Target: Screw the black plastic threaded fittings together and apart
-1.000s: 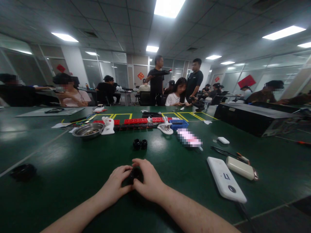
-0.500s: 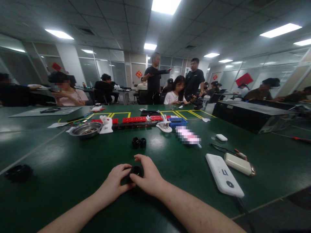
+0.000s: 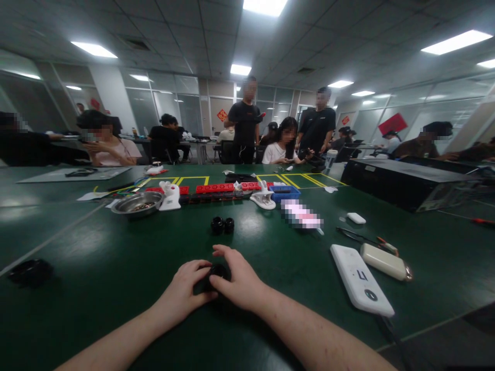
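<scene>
Between my two hands is a small round black part (image 3: 219, 271), largely covered by fingers; its exact kind I cannot make out. My left hand (image 3: 192, 283) curls round its left side, thumb below and fingers above. From the right, my right hand (image 3: 240, 278) grips it, with the thumb lying across its top and the index finger raised. Just beyond my hands, two black ribbed cylindrical parts (image 3: 223, 225) stand side by side on the green tabletop (image 3: 127, 252). Far to the left lies a larger black bundle (image 3: 31, 272).
A metal bowl (image 3: 137, 205) with small pieces, white clamps (image 3: 170, 197), red strips (image 3: 218, 188) and a blue tray (image 3: 285, 192) lie further back. On the right are a white numbered power bank (image 3: 358, 278), a cream device (image 3: 384, 262) and a black computer case (image 3: 394, 183). Several people sit or stand beyond.
My view has shifted slightly. Both hands keep their hold on the black part with almost no change. In the background, a standing person has lowered an outstretched arm.
</scene>
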Motion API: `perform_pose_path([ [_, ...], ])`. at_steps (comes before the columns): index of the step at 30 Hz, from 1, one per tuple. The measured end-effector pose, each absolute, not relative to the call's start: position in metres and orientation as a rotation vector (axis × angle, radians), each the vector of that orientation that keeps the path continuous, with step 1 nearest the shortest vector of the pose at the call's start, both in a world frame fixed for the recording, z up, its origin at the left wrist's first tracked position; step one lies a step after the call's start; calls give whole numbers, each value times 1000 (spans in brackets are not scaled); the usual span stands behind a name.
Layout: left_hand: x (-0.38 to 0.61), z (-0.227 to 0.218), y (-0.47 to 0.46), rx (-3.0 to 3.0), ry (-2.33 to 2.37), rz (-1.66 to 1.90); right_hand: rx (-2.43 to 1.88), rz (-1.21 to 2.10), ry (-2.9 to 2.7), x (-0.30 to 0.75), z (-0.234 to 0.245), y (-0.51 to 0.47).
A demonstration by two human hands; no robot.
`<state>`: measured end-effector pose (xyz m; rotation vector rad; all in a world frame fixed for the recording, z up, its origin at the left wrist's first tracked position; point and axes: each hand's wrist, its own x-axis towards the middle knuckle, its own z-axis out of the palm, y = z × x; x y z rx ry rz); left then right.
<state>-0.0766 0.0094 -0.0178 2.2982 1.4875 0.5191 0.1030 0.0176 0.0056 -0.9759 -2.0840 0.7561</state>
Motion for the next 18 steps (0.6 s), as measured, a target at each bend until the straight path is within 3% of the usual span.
perform_pose_path([
  [5,-75,-17,9,2314,1481,563,-1071,703,-2034,101,3,21],
  [13,-76,-17,11,2338,1489,532,-952,911,-2056,102,6,18],
  [18,-78,-21,12,2336,1470,524,-1060,788,-1975,101,7,17],
])
